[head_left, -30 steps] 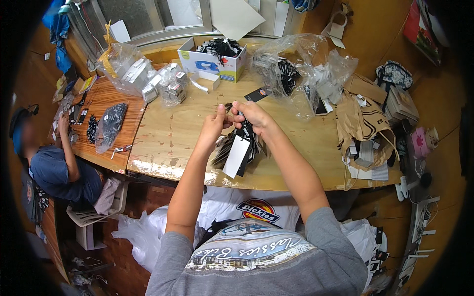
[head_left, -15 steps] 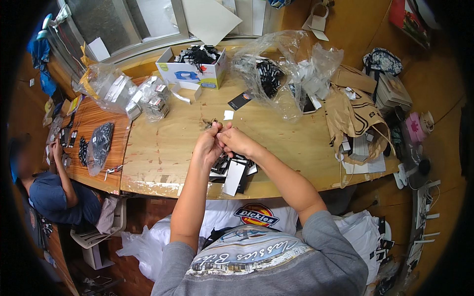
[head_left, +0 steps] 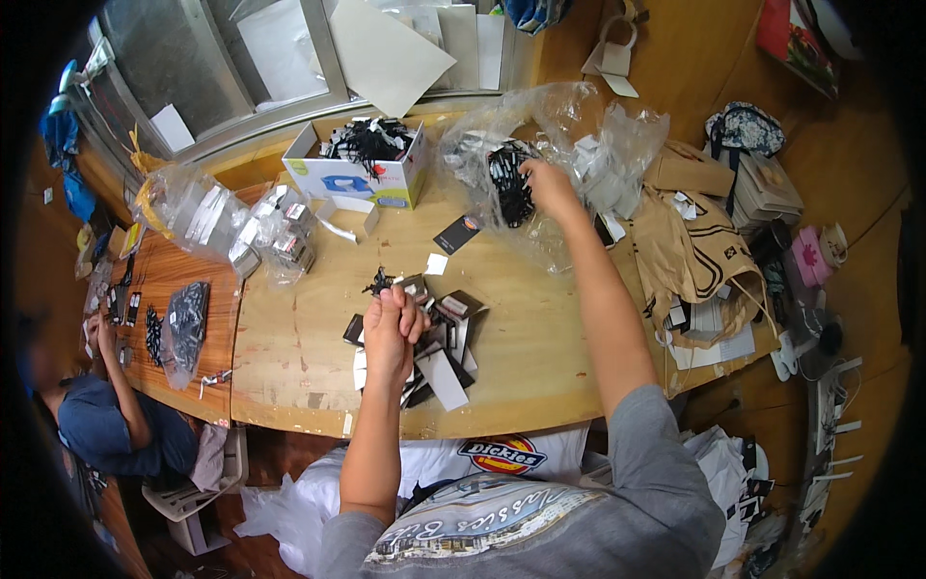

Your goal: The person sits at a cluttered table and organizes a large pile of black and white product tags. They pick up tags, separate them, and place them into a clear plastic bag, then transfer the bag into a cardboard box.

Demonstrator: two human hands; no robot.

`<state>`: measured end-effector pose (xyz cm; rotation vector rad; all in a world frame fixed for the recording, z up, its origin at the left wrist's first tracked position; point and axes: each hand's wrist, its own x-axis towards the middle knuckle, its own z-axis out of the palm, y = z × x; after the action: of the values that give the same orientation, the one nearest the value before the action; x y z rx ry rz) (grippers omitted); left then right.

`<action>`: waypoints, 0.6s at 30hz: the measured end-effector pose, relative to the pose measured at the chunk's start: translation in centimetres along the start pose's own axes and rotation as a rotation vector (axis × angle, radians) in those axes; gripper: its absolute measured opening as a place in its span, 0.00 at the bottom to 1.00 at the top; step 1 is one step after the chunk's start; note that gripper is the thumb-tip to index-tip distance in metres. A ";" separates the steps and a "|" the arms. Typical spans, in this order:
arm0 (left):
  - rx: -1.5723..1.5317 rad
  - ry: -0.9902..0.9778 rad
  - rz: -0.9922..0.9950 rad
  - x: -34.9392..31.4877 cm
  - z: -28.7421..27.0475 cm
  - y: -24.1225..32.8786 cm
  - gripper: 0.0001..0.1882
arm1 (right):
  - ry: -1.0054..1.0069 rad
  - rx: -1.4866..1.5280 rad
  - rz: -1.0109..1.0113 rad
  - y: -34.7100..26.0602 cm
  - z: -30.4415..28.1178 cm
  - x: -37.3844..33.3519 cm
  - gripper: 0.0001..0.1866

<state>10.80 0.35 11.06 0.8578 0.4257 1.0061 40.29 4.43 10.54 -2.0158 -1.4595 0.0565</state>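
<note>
My left hand (head_left: 394, 323) is closed in a fist above the table, and a small bunch of black cords (head_left: 379, 280) sticks out past its fingers. Under and around it lies a loose pile of black and white hang tags (head_left: 446, 378). Farther off to the right, my right hand (head_left: 552, 190) reaches into an opened clear plastic bag (head_left: 465, 154). Its bent fingers pinch at the edge of a thick bundle of black cords (head_left: 509, 183) in that bag. The fingertips are partly hidden.
A white box (head_left: 352, 183) full of black cords stands at the back. Bagged stacks of tags (head_left: 275, 236) sit left of it. One black tag (head_left: 456, 234) lies mid-table. A brown paper bag (head_left: 694, 261) stands at right. A co-worker (head_left: 116, 405) sits at left.
My right hand has left my left hand and moved far and right to the cord bundle in the plastic bag. My left hand stays over the tag pile, still closed.
</note>
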 end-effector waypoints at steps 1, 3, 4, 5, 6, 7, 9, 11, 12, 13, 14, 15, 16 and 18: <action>0.024 0.003 0.013 0.2 -0.4 -0.1 0.14 | -0.009 -0.140 -0.071 2.0 2.4 0.9 0.13; 0.003 -0.002 0.004 0.1 -0.9 0.4 0.14 | -0.079 -0.323 -0.237 3.3 4.7 1.6 0.17; -0.007 -0.001 0.001 0.1 -1.2 0.7 0.14 | -0.136 -0.364 -0.331 3.4 5.7 1.0 0.20; -0.006 0.014 -0.011 -0.1 -1.3 1.0 0.14 | -0.078 -0.437 -0.318 3.4 6.8 0.7 0.18; -0.012 0.013 -0.010 -0.1 -1.4 1.3 0.13 | -0.093 -0.383 -0.287 3.7 7.2 1.0 0.17; -0.018 0.013 -0.010 -0.2 -1.6 1.5 0.13 | -0.108 -0.328 -0.255 4.1 7.5 1.5 0.16; -0.032 0.016 -0.012 -0.4 -1.9 1.7 0.13 | -0.117 -0.217 -0.253 4.7 7.3 2.7 0.13; -0.035 0.028 -0.015 -0.5 -2.1 1.7 0.13 | -0.023 0.032 -0.056 4.7 6.2 3.5 0.14; -0.041 0.035 -0.011 -0.5 -2.2 1.8 0.13 | 0.025 0.117 0.046 4.0 5.5 4.1 0.14; -0.039 0.028 -0.006 -0.7 -2.5 1.8 0.13 | 0.043 0.193 0.112 3.4 4.6 4.7 0.14; -0.053 0.032 0.002 -0.8 -2.5 1.9 0.14 | 0.067 0.264 0.179 2.9 3.5 5.3 0.15; -0.063 0.041 0.011 -0.9 -2.5 2.1 0.14 | 0.188 0.295 0.079 2.2 3.1 5.8 0.15; -0.074 0.049 0.021 -1.1 -2.6 2.3 0.14 | 0.254 0.261 0.054 1.6 2.2 6.2 0.16; -0.042 0.022 0.125 -1.2 -2.7 3.0 0.14 | 0.342 0.238 0.019 0.2 0.2 7.1 0.16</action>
<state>6.73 1.23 11.66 0.8438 0.3721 1.1368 43.11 10.60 12.59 -1.7462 -1.1594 -0.0978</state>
